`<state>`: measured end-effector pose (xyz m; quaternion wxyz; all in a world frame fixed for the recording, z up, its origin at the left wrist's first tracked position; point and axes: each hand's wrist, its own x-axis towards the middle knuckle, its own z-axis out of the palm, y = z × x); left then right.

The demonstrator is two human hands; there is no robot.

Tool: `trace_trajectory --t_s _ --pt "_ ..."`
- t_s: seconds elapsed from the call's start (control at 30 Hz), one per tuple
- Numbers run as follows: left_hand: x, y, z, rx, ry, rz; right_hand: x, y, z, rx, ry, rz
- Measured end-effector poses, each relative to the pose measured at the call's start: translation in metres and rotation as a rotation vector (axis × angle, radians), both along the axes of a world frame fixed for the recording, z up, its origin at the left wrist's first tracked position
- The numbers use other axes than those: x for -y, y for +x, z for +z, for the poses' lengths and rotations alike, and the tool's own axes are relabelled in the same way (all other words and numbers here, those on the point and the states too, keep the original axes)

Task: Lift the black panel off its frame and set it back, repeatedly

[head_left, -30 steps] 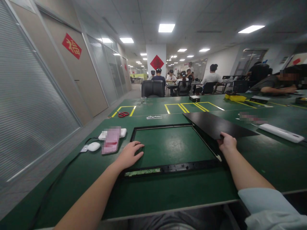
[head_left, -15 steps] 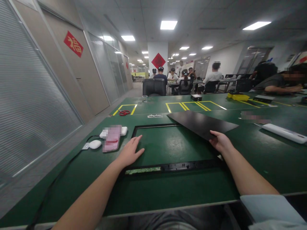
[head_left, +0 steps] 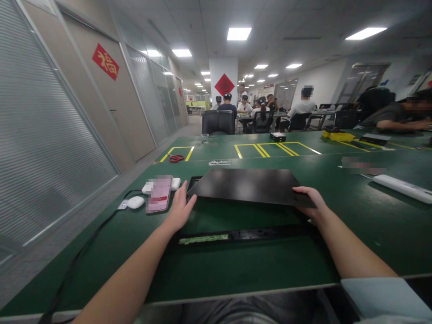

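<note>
A flat black panel hovers level above a black rectangular frame that lies on the green table. My right hand grips the panel's near right corner, thumb on top. My left hand has its fingers stretched out, touching the panel's near left edge from the side. The frame's near bar carries a green circuit strip. Most of the frame is hidden under the panel.
A phone, a white case and a white charger with a black cable lie left of the frame. A long white bar lies at the right. Red scissors and yellow floor-tape boxes are further back. People sit at far tables.
My right hand has swung the black panel from the right side of the table leftward, over the frame. My left hand has moved from the frame's inside up to the panel's left edge.
</note>
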<state>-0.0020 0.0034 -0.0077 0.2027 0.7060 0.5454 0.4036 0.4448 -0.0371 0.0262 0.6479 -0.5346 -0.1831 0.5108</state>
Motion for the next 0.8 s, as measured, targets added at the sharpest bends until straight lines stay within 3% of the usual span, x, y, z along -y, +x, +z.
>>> trace_trajectory --t_s 0.1,0.23,0.37,0.6,0.7,0.8 --pt "-0.001 0.000 0.004 0.066 -0.083 -0.007 0.004 0.000 0.006 -0.046 -0.061 0.032" --pt "-0.005 -0.002 0.008 0.204 -0.144 0.007 0.009 0.002 0.009 0.019 -0.030 -0.022" --pt "-0.009 -0.007 0.015 0.389 -0.143 0.014 0.013 0.000 0.013 -0.011 0.040 0.026" --pt "0.001 -0.011 0.040 0.822 -0.363 0.121 0.020 -0.006 0.017 -0.016 0.133 0.077" --pt "0.006 -0.015 0.051 0.904 -0.476 -0.012 0.019 -0.007 0.017 -0.043 0.053 0.130" --pt "0.005 -0.021 0.058 0.927 -0.482 -0.097 0.018 -0.010 0.016 -0.078 -0.029 0.215"
